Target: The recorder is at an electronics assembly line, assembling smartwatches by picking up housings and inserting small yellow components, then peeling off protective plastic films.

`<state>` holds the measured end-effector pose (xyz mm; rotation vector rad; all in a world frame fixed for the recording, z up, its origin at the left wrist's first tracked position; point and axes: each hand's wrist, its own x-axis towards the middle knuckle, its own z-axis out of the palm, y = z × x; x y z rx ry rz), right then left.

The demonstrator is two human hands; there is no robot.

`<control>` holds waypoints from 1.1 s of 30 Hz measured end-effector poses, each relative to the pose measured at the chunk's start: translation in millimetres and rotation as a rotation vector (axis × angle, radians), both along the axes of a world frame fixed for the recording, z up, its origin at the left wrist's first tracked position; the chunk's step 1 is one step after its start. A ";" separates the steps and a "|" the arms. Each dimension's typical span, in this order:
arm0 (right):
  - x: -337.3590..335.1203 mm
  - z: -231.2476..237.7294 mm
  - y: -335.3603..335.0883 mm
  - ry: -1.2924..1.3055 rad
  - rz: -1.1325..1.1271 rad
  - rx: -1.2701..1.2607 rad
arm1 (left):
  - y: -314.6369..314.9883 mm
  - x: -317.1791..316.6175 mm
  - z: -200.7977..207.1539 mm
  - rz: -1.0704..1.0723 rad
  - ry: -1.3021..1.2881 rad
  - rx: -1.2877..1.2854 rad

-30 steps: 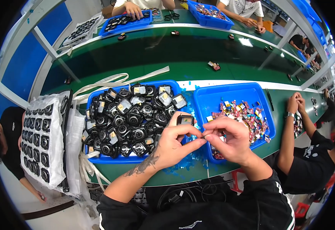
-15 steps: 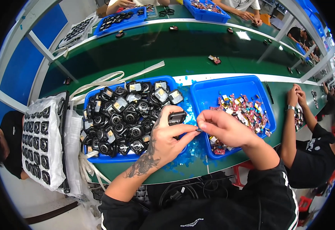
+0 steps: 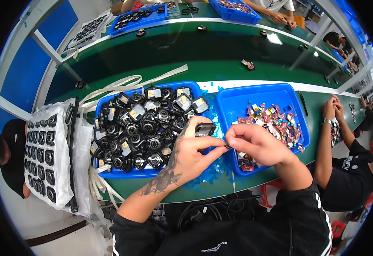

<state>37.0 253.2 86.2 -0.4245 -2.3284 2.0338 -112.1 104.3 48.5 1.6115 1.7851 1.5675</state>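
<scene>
My left hand (image 3: 191, 147) is closed, with a black watch case (image 3: 205, 129) held in its curled fingers. Its thumb and index fingertip reach to the right and meet the fingertips of my right hand (image 3: 258, 143). Between both hands' tips a tiny dark piece (image 3: 228, 147) shows; it is too small to name. My right hand is closed in a pinch on it, above the left edge of a blue tray (image 3: 233, 100) of small circuit parts (image 3: 271, 121). Left of my hands stands another blue tray (image 3: 143, 175) heaped with black watch cases (image 3: 154, 143).
Blue film scraps (image 3: 210, 170) litter the green table between the trays. White straps (image 3: 114, 88) lie behind the left tray. At far left stands a padded sheet of watch parts (image 3: 41, 149). A dark tweezer-like tool (image 3: 303, 103) lies right of the parts tray. A co-worker's hands (image 3: 332, 106) are at right.
The view has shifted slightly, so the scene sits a little further right. Both hands keep their fingertips together, with the watch case still in the left one.
</scene>
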 end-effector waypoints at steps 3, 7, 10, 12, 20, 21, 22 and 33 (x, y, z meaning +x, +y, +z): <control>-4.4 -9.1 6.0 -0.067 0.061 -0.239 | 1.8 3.5 -1.1 0.075 0.176 0.145; -18.5 -22.5 1.8 0.006 -0.137 0.014 | 3.9 7.4 -4.8 0.239 0.340 0.195; -21.3 -30.0 -4.5 0.076 -0.243 0.291 | 4.4 10.1 -6.9 0.241 0.292 0.175; -19.1 -24.1 -7.1 0.171 -0.240 0.673 | 1.3 14.8 -3.4 0.238 0.065 0.100; -17.3 -2.1 -14.5 0.276 -0.317 0.521 | 5.5 10.5 -23.7 0.133 -0.537 0.040; -19.7 -8.6 -15.1 0.337 -0.304 0.532 | 6.5 11.5 -23.3 0.077 -0.547 0.029; -19.8 -11.7 -15.6 0.397 -0.291 0.543 | 7.4 13.6 -21.2 0.068 -0.548 0.029; -22.9 5.9 -25.4 0.342 -0.317 0.665 | 5.1 11.3 -9.7 -0.227 -0.743 0.121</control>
